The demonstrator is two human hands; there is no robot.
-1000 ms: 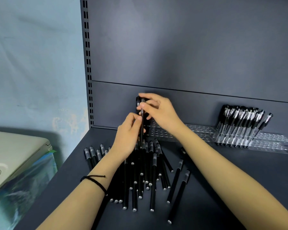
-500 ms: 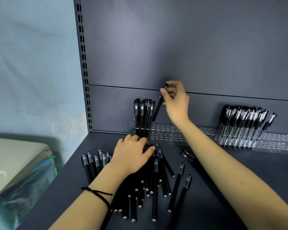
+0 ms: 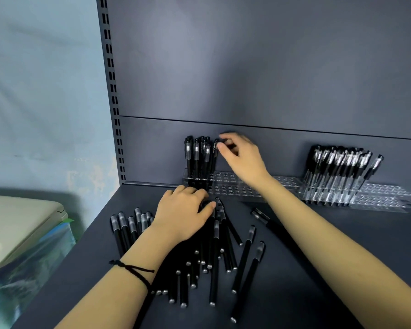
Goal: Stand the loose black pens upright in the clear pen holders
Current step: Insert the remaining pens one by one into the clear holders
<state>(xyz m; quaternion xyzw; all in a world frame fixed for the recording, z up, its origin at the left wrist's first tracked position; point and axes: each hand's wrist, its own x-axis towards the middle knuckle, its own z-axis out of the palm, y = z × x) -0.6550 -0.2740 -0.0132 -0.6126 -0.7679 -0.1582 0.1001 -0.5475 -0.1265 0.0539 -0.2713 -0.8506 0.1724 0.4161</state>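
Seating pen [image 3: 214, 154] in left holder [image 3: 237, 187], beside the few upright at its left end. Our right hand [image 3: 244, 160] is hovering at cap, fingertips curled close; blur is hiding whether we are pinching or letting go. Our left hand [image 3: 183, 219] is lying on pile [image 3: 214, 257] on shelf [image 3: 318, 269], fingers curling over pen tops; hold unclear. We are judging task early: many pens loose. Next move is calling for lifting one pen and aiming at free hole.

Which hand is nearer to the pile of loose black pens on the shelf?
Left. The left hand rests on the pile of loose black pens; the right hand is up behind it, fingers at the top of an upright pen in the clear pen holder.
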